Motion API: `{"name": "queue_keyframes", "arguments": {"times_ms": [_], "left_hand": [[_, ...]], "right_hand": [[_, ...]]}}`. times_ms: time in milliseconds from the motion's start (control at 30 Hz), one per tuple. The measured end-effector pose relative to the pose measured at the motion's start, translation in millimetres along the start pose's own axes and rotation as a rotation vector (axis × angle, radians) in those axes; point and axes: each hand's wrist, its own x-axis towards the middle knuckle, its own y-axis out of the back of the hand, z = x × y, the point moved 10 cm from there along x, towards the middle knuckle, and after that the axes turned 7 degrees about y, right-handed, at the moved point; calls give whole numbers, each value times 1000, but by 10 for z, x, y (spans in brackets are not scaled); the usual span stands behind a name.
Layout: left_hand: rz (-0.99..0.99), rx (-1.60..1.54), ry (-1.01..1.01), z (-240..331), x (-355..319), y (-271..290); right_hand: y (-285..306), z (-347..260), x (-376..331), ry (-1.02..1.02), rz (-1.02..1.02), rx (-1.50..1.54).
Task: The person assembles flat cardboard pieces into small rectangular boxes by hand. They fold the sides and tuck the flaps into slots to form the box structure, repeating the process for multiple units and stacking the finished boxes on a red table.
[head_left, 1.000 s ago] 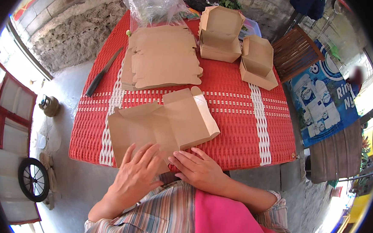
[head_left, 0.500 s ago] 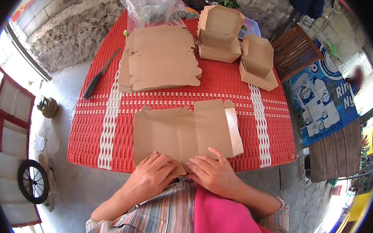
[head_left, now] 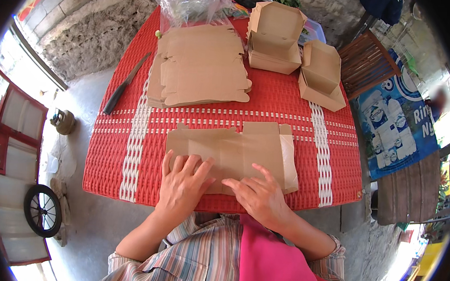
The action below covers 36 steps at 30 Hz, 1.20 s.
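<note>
Left fingers [head_left: 191,164] and right fingers [head_left: 263,173] loosely open over a carton [head_left: 258,152]; beyond, flat-carton stack [head_left: 202,67], knife [head_left: 121,91], open boxes [head_left: 275,62]

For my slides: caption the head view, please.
Left hand and right hand at a creased brown cardboard sheet, red tabletop beneath.

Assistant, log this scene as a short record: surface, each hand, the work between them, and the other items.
Surface: red woven tabletop with white bands
Work: partly folded brown cardboard blank, near the table's front edge
Left hand: fingers spread over the blank's left part
Right hand: at the blank's near edge; grip unclear
Far left: knife
Behind blank: flat cardboard stack
Far right: open boxes
Far edge: clear plastic bag
</note>
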Motion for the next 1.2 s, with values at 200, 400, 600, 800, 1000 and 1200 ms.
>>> {"name": "queue_keyframes", "arguments": {"times_ms": [200, 400, 600, 800, 1000, 1200], "left_hand": [[-155, 44, -190, 156, -296, -208], [-214, 218, -299, 328, -508, -157], [-257, 133, -223, 262, -581, -151], [-292, 51, -132, 184, -536, -39], [-293, -65, -109, 34, -503, 47], [-300, -111, -119, -38, -512, 87]], "right_hand": [[-55, 4, 7, 40, -41, -172], [-147, -247, -150, 205, -191, -234], [-144, -279, -166, 194, -253, -215], [-63, -186, -216, 125, -202, -167], [12, -152, -163, 76, -173, -82], [66, -138, -190, 96, -92, -61]]}}
